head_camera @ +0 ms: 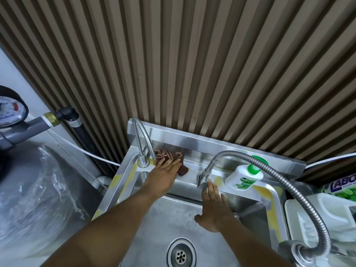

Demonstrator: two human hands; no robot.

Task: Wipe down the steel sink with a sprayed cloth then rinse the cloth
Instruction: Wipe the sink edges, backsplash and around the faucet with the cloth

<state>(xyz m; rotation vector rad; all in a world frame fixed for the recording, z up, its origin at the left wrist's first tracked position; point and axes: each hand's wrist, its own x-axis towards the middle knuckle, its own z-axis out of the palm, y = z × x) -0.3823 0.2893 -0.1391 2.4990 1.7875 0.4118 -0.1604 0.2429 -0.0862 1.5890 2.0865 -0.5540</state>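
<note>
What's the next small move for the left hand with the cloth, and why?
Probably slide the brown cloth rightward along the sink's back ledge toward the flexible faucet. The left hand presses it flat at the ledge's left end, beside the gooseneck tap, and the stretch to the right lies bare.

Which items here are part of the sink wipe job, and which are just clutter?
In use:
brown cloth
left hand, pressing it on the back ledge
steel sink
right hand, by the nozzle
flexible faucet, likely for rinsing

Lying about:
Dettol bottle
gooseneck tap
pressure gauge
white jug
</note>
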